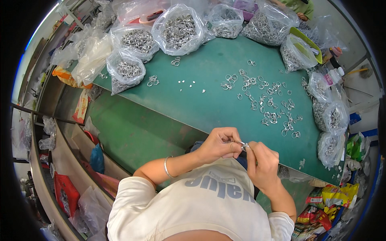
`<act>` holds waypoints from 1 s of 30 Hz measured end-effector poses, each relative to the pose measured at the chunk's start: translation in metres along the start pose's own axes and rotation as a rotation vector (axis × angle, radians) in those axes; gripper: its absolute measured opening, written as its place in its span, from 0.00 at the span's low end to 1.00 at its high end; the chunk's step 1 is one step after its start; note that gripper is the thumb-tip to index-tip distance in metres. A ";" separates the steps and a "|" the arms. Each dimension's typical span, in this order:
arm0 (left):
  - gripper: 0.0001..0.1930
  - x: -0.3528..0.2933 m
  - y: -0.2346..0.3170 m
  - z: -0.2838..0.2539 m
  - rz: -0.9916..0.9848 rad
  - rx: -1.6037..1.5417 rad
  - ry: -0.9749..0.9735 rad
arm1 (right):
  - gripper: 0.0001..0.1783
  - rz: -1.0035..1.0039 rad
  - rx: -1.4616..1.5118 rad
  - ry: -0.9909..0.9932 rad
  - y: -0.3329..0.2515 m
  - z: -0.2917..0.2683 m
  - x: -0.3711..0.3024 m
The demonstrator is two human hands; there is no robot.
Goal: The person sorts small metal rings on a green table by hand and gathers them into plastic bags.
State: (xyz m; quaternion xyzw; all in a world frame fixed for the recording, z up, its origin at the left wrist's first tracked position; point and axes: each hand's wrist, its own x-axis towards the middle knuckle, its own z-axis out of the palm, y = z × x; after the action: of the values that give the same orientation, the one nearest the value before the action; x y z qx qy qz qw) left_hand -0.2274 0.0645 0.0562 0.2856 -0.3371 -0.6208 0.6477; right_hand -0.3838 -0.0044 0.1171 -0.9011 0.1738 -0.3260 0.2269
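Note:
Close in front of my chest, just off the near edge of the green table, my two hands meet over a small silver ring (244,146). My left hand (220,143) pinches it from the left with thumb and fingertips. From the right, my right hand (262,162) grips it as well, fingers curled. The fingertips partly cover the ring, so its details are hard to make out. Beyond my hands, many loose silver rings (270,101) lie scattered on the right half of the table (181,92). Several small whitish pieces (193,82) lie nearer the middle.
Clear plastic bags full of rings line the far edge, including a large bag (179,30) and a smaller bag (128,72). More bags (334,116) stand along the right edge. A green scoop (307,43) rests at the far right. Another person's hand (302,16) shows at the back.

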 end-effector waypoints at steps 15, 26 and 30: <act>0.07 0.010 -0.030 0.012 -0.003 -0.577 0.078 | 0.07 -0.132 0.103 0.229 0.025 0.034 -0.006; 0.04 0.009 -0.018 0.018 -0.200 -0.817 0.264 | 0.11 -0.415 -0.012 0.206 0.053 0.038 0.010; 0.03 0.014 -0.030 -0.006 -0.278 -1.127 0.254 | 0.09 -0.503 -0.044 0.155 0.063 0.035 0.009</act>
State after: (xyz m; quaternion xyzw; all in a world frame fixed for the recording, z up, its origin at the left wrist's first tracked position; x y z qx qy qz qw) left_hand -0.2408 0.0481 0.0298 0.0113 0.1650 -0.7440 0.6474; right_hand -0.3638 -0.0507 0.0652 -0.8931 -0.0316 -0.4364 0.1051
